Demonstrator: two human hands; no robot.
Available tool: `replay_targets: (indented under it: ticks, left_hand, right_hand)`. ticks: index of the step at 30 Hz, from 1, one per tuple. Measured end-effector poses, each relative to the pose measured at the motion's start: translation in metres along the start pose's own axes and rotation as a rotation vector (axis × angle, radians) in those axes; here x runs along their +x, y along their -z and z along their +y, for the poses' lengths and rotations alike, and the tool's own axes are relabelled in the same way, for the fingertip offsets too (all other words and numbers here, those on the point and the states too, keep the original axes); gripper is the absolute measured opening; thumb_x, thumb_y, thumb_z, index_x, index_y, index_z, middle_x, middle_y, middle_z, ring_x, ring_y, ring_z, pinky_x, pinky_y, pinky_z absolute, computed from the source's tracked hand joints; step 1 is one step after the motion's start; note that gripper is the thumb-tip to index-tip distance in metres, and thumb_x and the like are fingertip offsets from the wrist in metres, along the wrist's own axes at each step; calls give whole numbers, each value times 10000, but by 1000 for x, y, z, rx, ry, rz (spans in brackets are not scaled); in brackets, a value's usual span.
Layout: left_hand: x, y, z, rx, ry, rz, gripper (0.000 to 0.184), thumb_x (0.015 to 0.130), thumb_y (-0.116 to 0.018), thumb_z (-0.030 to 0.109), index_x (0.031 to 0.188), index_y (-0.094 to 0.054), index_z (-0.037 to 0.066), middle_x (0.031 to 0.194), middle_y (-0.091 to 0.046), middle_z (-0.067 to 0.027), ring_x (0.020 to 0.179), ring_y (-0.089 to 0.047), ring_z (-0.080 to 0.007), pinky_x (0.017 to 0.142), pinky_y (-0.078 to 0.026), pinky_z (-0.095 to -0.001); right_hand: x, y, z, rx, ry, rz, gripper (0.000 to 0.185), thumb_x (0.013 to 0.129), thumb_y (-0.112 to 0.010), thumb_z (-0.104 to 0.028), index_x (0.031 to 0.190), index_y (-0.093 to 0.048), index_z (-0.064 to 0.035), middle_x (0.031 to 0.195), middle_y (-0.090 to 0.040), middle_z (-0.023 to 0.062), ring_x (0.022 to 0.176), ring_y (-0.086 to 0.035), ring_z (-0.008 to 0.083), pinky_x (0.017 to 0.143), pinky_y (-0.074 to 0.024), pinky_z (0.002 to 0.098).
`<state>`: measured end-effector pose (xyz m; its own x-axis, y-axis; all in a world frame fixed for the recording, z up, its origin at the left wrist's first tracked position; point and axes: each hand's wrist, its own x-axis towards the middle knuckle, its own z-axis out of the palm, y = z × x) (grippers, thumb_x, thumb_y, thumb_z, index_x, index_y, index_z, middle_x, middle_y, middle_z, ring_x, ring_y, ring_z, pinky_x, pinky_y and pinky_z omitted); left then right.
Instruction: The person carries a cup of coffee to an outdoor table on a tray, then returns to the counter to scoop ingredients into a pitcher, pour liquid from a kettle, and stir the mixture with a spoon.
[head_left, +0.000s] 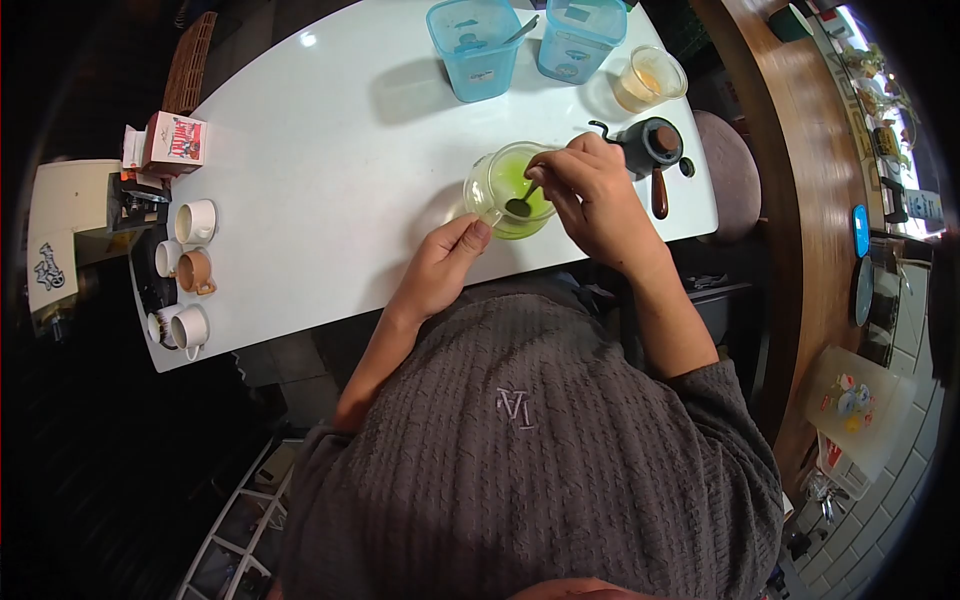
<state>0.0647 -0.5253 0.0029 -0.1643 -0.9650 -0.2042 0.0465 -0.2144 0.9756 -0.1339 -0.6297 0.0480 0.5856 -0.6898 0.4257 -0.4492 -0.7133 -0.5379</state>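
Observation:
A clear glass pitcher (482, 186) with bright green liquid (512, 168) in it stands near the front edge of the white table. My left hand (446, 262) is closed on the pitcher's handle. Over the pitcher's mouth, my right hand (598, 200) pinches a dark spoon (520, 206), its bowl down inside the pitcher's rim. Just beyond my right hand sits a black gooseneck kettle (650, 143) with a wooden handle. Farther back is a glass cup (650, 80) with a pale brown content.
Two blue plastic tubs (475, 60) stand at the table's far side, one with a utensil in it. Several cups (195, 221) and a red-and-white box (176, 143) line the left end. A wooden counter (800, 250) runs along the right, past a round stool (727, 170).

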Motion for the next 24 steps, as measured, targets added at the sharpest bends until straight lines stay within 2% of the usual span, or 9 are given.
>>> replay_targets:
  ticks: [2, 4, 5, 7, 10, 14, 17, 20, 24]
  left_hand:
    - [-1, -1, 1, 30, 12, -7, 402, 1043, -421, 375, 867, -537, 33, 755, -425, 34, 716, -381, -86, 683, -356, -247]
    - [0, -2, -2, 94, -28, 49, 356, 1029, -487, 316, 933, -614, -3, 700, -436, 56, 652, -366, -46, 592, -342, -224]
    - [0, -3, 1, 94, -29, 50, 356, 1029, -487, 316, 933, -614, -3, 700, -436, 56, 652, -366, -46, 592, -342, -224]
    - [0, -5, 9, 164, -81, 92, 357, 1015, -525, 302, 857, -608, -7, 657, -415, 48, 623, -356, -52, 561, -331, -238]
    - [0, -3, 12, 218, -95, 159, 352, 997, -562, 279, 810, -585, -18, 641, -420, 20, 616, -359, -65, 557, -332, -248]
    - [1, -7, 29, 315, -152, 244, 351, 975, -594, 254, 763, -543, -21, 619, -421, -22, 593, -364, -103, 551, -333, -274]
    - [3, -6, 31, 426, -220, 270, 353, 959, -613, 229, 728, -505, -15, 608, -423, -58, 576, -369, -151, 550, -337, -304]
    - [5, -7, 35, 507, -277, 287, 369, 952, -617, 216, 702, -470, -12, 604, -415, -70, 571, -370, -182, 549, -336, -322]
    - [5, -7, 38, 505, -251, 288, 374, 951, -618, 214, 699, -465, -15, 604, -418, -72, 573, -373, -185, 560, -344, -328]
  right_hand:
    - [1, 3, 1, -60, 18, 1, 108, 835, -674, -88, 942, -675, -81, 803, -629, 21, 776, -537, 212, 719, -376, 344]
    - [4, 7, 0, -177, 41, 24, 111, 837, -666, -78, 948, -662, -81, 807, -628, 26, 775, -541, 206, 712, -372, 340]
    - [4, 5, 1, -177, 42, 24, 111, 837, -666, -78, 948, -662, -81, 807, -628, 26, 775, -541, 206, 712, -372, 340]
    - [3, 1, 7, -168, 96, 74, 132, 819, -689, -131, 941, -645, -107, 800, -622, -9, 787, -536, 173, 720, -364, 332]
    - [1, -3, 10, -151, 189, 135, 166, 805, -702, -114, 958, -639, -100, 793, -613, -9, 759, -537, 170, 694, -365, 313]
    - [-11, -10, 12, -128, 152, 202, 150, 802, -709, -88, 940, -649, -86, 763, -605, -9, 713, -536, 176, 660, -363, 310]
    - [-18, -18, 5, -109, 32, 270, 82, 827, -689, -63, 905, -669, -52, 720, -621, 12, 636, -544, 172, 622, -389, 298]
    - [-19, -30, 0, 290, -365, 368, 63, 871, -641, -51, 876, -685, -6, 688, -657, 77, 550, -562, 163, 583, -442, 282]
    - [-14, -25, -2, 375, -451, 331, 61, 866, -646, -49, 905, -681, -16, 695, -647, 72, 589, -567, 189, 613, -436, 310]
